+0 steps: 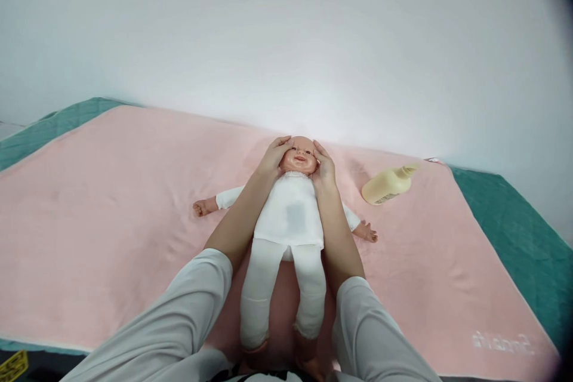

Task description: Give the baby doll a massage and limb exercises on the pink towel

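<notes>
A baby doll (pixel 289 209) in a white top and white leggings lies on its back, head away from me, its arms spread to the sides. My left hand (pixel 272 158) cups the left side of its head, fingers curved along the temple. On the opposite side, my right hand (pixel 325 166) holds the head in the same way, fingertips near the forehead. Both palms are hidden against the head. My forearms run along either side of the doll's body, over its upper arms. A greyish rectangular patch marks the front of the top.
The doll rests on a pink towel (pixel 111 209) with faint white lettering at its near right corner. Green cloth (pixel 514 227) shows beneath it on both sides. A pale yellow pump bottle (pixel 385 185) is right of the doll's head. Behind stands a white wall (pixel 286 42).
</notes>
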A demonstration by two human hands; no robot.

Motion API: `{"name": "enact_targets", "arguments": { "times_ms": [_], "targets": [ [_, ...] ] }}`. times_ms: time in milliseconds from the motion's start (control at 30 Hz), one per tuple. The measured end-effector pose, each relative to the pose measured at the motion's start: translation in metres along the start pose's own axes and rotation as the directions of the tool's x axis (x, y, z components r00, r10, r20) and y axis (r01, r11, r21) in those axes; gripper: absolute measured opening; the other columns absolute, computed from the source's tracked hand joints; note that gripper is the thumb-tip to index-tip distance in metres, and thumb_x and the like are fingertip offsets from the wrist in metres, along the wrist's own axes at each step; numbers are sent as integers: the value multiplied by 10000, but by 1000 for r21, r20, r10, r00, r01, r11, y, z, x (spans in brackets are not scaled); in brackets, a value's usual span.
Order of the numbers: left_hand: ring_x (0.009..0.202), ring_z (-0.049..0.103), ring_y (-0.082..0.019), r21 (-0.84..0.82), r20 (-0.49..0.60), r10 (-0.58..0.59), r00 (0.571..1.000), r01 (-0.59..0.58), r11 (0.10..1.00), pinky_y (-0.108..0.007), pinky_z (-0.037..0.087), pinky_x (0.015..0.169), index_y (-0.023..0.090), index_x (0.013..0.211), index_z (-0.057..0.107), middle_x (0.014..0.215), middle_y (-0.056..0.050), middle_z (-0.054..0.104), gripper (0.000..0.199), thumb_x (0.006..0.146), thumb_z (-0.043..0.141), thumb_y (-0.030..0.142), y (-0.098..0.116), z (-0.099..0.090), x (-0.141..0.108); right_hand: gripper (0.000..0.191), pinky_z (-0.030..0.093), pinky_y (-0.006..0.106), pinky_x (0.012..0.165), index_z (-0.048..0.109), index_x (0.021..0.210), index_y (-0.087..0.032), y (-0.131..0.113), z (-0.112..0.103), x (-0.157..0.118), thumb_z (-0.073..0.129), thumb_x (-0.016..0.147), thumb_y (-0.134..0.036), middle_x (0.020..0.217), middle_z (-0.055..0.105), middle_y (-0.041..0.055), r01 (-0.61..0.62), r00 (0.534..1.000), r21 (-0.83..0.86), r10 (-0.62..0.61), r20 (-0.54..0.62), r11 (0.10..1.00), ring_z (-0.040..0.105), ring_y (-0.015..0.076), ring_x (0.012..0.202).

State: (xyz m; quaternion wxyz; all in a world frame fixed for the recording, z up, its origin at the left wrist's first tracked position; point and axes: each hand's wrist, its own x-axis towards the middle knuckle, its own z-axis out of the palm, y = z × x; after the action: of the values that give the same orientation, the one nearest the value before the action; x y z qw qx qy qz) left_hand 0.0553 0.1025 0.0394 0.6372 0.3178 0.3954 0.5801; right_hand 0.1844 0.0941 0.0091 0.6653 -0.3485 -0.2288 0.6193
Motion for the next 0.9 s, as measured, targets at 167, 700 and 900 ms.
{"name": "enact_targets", "arguments": {
  "times_ms": [167,700,900],
  "targets": [
    [900,657,-198,-32,10,20,1000,-19,999,-354,535,862,159,945,626,983,-75,663,246,757,731,278,-2,1,0,369,568,443,934,661,1076,-232,-1,4,2,695,709,-215,1004,732,23,8,997,31,-6,-80,999,707,198,914],
    [954,636,-178,91,-4,54,999,-53,994,-292,528,836,160,1048,583,1149,-102,603,323,756,714,200,-7,3,1,428,575,366,922,614,1067,-211,1,7,3,773,670,-235,1096,692,37,80,985,-118,-96,-143,990,689,167,962],
    [870,635,-162,34,22,49,999,-50,998,-296,531,812,159,1000,587,986,-67,632,260,761,688,186,-5,3,0,387,578,372,915,625,1081,-219,-2,8,1,720,705,-208,1036,704,21,28,987,-89,-42,-152,996,698,158,898]
  ]
}}
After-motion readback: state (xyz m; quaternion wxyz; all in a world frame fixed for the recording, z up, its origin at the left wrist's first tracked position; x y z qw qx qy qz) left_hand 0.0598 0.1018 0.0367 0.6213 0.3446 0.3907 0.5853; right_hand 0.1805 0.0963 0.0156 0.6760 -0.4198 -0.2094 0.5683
